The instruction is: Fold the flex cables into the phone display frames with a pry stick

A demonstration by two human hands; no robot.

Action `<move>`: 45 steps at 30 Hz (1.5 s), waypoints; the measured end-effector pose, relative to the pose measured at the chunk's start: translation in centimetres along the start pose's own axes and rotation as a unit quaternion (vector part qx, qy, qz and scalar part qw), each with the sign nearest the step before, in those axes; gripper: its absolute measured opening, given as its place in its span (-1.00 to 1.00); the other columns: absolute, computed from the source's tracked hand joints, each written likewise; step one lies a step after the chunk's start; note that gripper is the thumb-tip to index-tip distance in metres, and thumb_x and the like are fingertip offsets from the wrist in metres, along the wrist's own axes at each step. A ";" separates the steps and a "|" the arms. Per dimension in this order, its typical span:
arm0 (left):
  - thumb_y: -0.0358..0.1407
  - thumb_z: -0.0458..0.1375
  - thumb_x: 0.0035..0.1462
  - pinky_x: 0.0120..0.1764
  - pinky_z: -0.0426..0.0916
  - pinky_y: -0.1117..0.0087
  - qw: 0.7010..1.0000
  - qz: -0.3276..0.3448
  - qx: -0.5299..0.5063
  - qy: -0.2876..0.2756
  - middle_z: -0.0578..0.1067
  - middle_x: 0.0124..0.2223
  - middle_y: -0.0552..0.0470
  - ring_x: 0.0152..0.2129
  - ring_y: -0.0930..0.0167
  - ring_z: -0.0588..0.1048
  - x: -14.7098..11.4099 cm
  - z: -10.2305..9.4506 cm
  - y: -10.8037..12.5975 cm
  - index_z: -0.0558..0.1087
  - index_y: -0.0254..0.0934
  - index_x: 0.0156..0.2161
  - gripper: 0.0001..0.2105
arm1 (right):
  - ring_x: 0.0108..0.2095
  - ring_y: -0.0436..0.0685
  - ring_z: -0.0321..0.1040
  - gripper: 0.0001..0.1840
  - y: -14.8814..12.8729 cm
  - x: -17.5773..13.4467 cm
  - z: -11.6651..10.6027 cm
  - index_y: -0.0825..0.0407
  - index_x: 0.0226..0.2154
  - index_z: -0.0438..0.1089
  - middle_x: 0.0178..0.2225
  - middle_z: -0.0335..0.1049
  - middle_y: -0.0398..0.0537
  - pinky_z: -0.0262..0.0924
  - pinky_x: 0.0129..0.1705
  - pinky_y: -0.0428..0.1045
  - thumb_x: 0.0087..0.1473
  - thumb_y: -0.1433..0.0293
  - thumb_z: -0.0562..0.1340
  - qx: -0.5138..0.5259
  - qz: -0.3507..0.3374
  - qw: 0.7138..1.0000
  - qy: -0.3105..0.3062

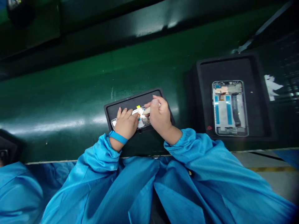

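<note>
A small black tray [130,102] lies on the green belt in front of me, with an opened phone frame [143,122] in it. My left hand [126,124] rests on the frame's left part and holds it down; a blue band circles that wrist. My right hand [159,115] is closed around a pale stick tool [146,110] whose tip touches the frame near a small yellow tab [138,107]. Most of the frame is hidden under both hands.
To the right a larger black tray [259,93] holds a second opened phone frame [230,108] with blue strips. The green conveyor surface [58,102] stretches left. Another blue sleeve [14,189] shows at the lower left, beside a dark tray edge [7,146].
</note>
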State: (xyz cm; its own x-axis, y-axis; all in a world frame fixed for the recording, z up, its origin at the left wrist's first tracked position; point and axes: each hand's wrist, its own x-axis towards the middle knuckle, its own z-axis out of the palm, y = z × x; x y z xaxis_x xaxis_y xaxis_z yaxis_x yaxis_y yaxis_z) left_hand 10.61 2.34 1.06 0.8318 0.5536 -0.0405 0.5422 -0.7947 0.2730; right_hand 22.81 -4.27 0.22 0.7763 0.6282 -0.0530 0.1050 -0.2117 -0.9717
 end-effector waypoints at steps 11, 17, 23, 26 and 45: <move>-0.28 -0.04 0.15 0.09 0.05 -0.05 1.000 -0.008 -0.010 0.020 0.46 -0.16 -0.12 -0.09 0.20 0.36 0.1 0.4 0.3 0.46 -0.31 -0.23 -0.75 | -0.39 0.03 0.40 -0.64 0.7 -0.4 0.2 0.00 -0.15 0.18 -0.40 0.44 -0.08 0.30 -0.32 0.01 0.15 0.13 -0.06 -0.080 -0.166 0.983 -0.006; -0.29 -0.06 0.16 0.08 0.07 -0.04 1.000 0.008 0.014 0.026 0.47 -0.16 -0.08 -0.11 0.21 0.36 0.0 0.4 0.3 0.47 -0.27 -0.22 -0.74 | -0.39 0.05 0.40 -0.69 0.6 -0.6 0.0 0.00 -0.15 0.18 -0.40 0.45 -0.07 0.31 -0.28 0.03 0.16 0.18 -0.07 -0.117 -0.200 0.973 0.003; -0.30 -0.04 0.14 0.10 0.01 -0.06 1.000 0.000 0.001 -0.004 0.45 -0.14 -0.08 -0.07 0.20 0.32 -0.1 0.6 0.1 0.44 -0.27 -0.16 -0.75 | -0.36 0.10 0.40 -0.63 -0.7 -0.3 0.5 0.01 -0.30 0.33 -0.39 0.46 0.00 0.31 -0.30 0.01 0.16 0.19 -0.09 -0.222 -0.264 0.933 -0.100; -0.30 -0.02 0.11 0.10 -0.01 -0.06 1.000 0.004 0.001 -0.030 0.45 -0.15 -0.10 -0.09 0.20 0.31 -0.4 0.3 0.4 0.42 -0.29 -0.13 -0.73 | -0.44 0.15 0.38 -0.57 -0.7 -0.4 1.0 0.05 -0.40 0.37 -0.48 0.45 0.04 0.29 -0.35 0.04 0.14 0.18 -0.10 -0.255 -0.301 0.909 -0.132; -0.23 -0.01 0.08 0.09 0.07 0.07 0.999 -0.035 -0.005 0.009 0.44 -0.30 0.01 -0.23 0.33 0.34 -0.8 0.9 0.5 0.46 -0.23 -0.29 -0.78 | -0.42 0.27 0.39 -0.59 -1.8 -0.5 0.2 0.07 -0.33 0.29 -0.44 0.46 0.15 0.24 -0.35 0.12 -0.06 0.13 -0.04 -0.146 0.014 0.988 -0.051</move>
State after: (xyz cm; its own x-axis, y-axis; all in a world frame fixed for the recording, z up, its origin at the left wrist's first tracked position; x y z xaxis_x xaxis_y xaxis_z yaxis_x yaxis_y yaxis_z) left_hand 10.36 1.26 0.43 0.7894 0.6123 -0.0435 0.5981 -0.7513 0.2789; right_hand 22.12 -4.11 1.95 0.7157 0.6887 -0.1160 0.2709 -0.4269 -0.8628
